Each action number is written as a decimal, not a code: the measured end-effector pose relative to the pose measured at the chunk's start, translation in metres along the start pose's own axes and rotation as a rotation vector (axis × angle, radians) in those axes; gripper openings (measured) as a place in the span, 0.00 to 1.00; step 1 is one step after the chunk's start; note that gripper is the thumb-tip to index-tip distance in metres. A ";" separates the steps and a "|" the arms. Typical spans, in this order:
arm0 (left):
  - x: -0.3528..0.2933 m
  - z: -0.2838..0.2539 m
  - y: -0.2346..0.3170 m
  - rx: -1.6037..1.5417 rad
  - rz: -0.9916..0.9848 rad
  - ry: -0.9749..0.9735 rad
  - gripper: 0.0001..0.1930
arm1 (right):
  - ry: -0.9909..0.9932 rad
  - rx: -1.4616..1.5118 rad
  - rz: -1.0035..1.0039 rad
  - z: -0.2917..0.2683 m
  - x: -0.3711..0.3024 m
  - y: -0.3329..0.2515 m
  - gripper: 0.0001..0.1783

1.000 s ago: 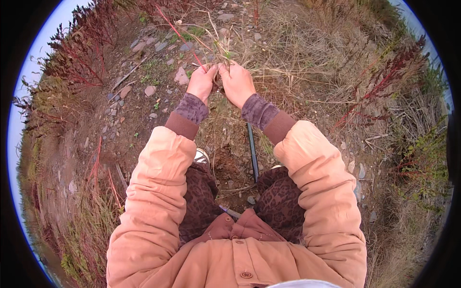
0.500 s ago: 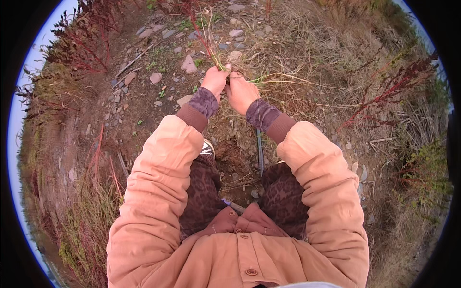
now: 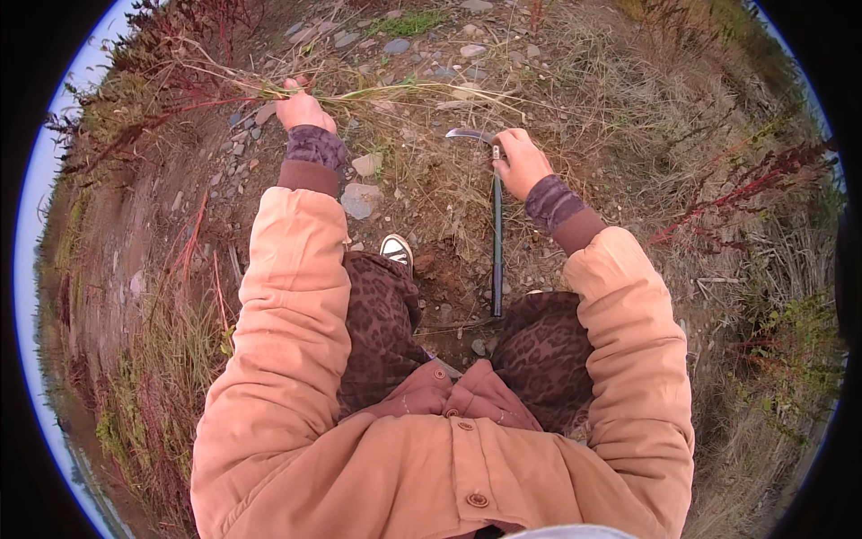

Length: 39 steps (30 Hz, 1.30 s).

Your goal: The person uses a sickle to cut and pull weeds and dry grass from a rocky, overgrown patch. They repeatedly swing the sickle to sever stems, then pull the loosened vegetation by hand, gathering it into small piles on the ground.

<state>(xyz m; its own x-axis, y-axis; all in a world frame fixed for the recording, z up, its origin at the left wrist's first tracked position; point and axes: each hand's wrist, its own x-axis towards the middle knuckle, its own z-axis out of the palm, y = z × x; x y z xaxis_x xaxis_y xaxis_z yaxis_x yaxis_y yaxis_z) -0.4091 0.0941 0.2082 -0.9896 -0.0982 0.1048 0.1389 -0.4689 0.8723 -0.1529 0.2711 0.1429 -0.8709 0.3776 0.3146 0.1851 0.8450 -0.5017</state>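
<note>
My left hand (image 3: 303, 110), up and to the left, is closed round a bundle of long weed stalks (image 3: 395, 91). The stalks lie crosswise, with red stems reaching left and pale green and straw-coloured ends spreading right. Farther right, my right hand (image 3: 523, 163) is closed at the upper end of a sickle (image 3: 497, 242), just below where the blade joins. Its curved metal blade (image 3: 467, 134) points left, and its long dark handle hangs toward my knees. The fingertips of this hand are partly hidden.
Stony soil with several flat stones (image 3: 360, 200) lies in front of me. Dry grass (image 3: 620, 117) covers the right side, with a red-stemmed weed (image 3: 750, 189) leaning in. Tall reddish weeds (image 3: 171, 54) stand at the far left. My shoe (image 3: 396, 250) is below my left hand.
My hands were together on the stalks and are now apart. The left has carried the bundle leftward, turning it crosswise; the right has moved right, and the sickle's blade now shows.
</note>
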 end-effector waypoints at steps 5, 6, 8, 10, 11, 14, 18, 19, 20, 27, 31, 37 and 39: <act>0.044 -0.072 0.044 0.037 0.106 0.085 0.14 | -0.301 -0.219 0.147 0.008 -0.007 0.044 0.16; 0.059 -0.091 0.056 0.026 0.097 0.116 0.14 | -0.357 -0.211 0.091 0.011 -0.007 0.049 0.14; 0.095 -0.132 0.085 0.017 0.174 0.119 0.18 | -0.495 -0.100 0.096 0.017 -0.010 0.057 0.15; 0.134 -0.182 0.135 0.591 0.308 0.085 0.13 | -0.571 -0.102 0.085 0.023 -0.013 0.061 0.15; 0.147 -0.213 0.171 1.130 0.379 0.015 0.12 | -0.603 -0.070 0.095 0.025 -0.014 0.064 0.15; 0.162 -0.285 0.284 1.904 0.578 0.123 0.22 | -0.663 -0.065 0.117 0.032 -0.020 0.071 0.14; 0.131 -0.343 0.383 2.370 -0.026 0.544 0.19 | -0.700 -0.075 0.125 0.040 -0.028 0.081 0.14; 0.116 -0.359 0.393 2.695 -0.241 0.447 0.17 | -0.734 -0.095 0.115 0.043 -0.031 0.083 0.14; 0.098 -0.376 0.402 2.968 -0.426 0.285 0.16 | -0.759 -0.108 0.133 0.046 -0.033 0.084 0.14; 0.021 -0.513 0.295 0.736 -0.721 0.859 0.24 | -0.886 -0.234 0.098 0.068 -0.053 0.075 0.14; 0.051 -0.520 0.239 0.104 -0.645 0.863 0.33 | -0.964 -0.313 0.229 0.087 -0.068 0.066 0.18; 0.130 -0.354 0.125 0.197 -0.552 0.261 0.12 | -1.039 -0.585 0.173 0.144 -0.117 0.067 0.12; 0.109 -0.275 0.089 0.161 -0.619 -0.173 0.13 | -1.095 -0.534 0.229 0.168 -0.133 0.072 0.12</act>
<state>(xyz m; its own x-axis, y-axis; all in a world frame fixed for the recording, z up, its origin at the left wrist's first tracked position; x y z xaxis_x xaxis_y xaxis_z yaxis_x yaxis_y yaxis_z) -0.4945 -0.1995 0.1664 -0.8786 0.2958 -0.3749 -0.4510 -0.2555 0.8552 -0.1001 0.2180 -0.0698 -0.6680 0.2387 -0.7049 0.3221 0.9466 0.0153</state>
